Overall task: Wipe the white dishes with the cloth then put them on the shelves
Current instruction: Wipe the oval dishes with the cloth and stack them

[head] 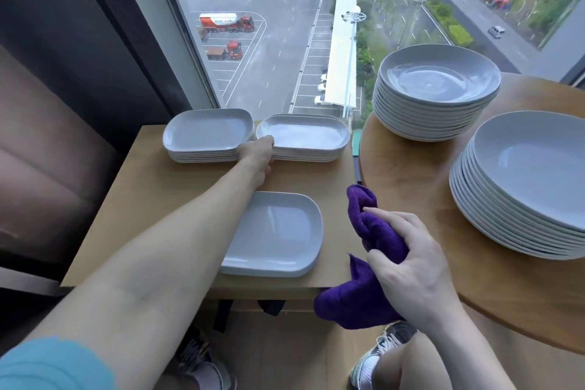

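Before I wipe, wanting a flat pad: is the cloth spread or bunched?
Bunched: the cloth is crumpled in the right hand, with one end hanging loose below it.

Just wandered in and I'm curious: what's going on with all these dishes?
A person is working through white dishes by a window. The left hand grips the rim of the top dish on the far right stack of the small table. The right hand holds a purple cloth. One square dish lies alone nearby.

No text can be read anywhere. The white tank trailer (218, 19) in the car park (278, 51) outside may carry lettering on its side, but it is too small and blurred to make out.
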Demonstrator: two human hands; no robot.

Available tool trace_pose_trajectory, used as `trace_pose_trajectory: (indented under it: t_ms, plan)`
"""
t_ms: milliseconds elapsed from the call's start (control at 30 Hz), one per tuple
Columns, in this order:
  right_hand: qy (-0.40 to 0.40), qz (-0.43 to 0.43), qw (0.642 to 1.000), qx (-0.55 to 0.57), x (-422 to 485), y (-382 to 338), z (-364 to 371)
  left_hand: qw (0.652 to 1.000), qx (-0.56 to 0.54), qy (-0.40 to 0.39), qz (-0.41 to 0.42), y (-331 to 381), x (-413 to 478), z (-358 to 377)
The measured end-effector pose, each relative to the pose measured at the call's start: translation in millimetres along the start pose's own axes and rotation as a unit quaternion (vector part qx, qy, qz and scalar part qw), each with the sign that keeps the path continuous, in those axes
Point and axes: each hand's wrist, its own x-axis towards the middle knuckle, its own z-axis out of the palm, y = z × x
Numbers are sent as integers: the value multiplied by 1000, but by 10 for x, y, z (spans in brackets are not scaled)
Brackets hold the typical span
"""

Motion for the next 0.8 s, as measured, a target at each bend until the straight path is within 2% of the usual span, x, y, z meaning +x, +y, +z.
trace_pose_trajectory:
  t_ms: [200,300,400,567,667,800]
  plan:
    - [14,9,1000,-6,-103,-16,-37,985,-165,-50,1,151,-297,-97]
    - [17,3,1000,-17,-167,-78,-77,972,-192,-131,-5,229,-545,-247]
    - [13,-12,1000,-19,-268,-228,-117,937,-251,-242,-32,199,-863,-522]
    - [1,-31,999,-11,-390,-474,-117,862,-363,-351,-34,-152,-1287,-1011]
    - [-15,-49,999,-7,-536,-639,-80,840,-396,-371,-15,-341,-1531,-1330]
    - [-27,-72,997,-7,-745,-848,29,827,-424,-368,17,-595,-1786,-1731]
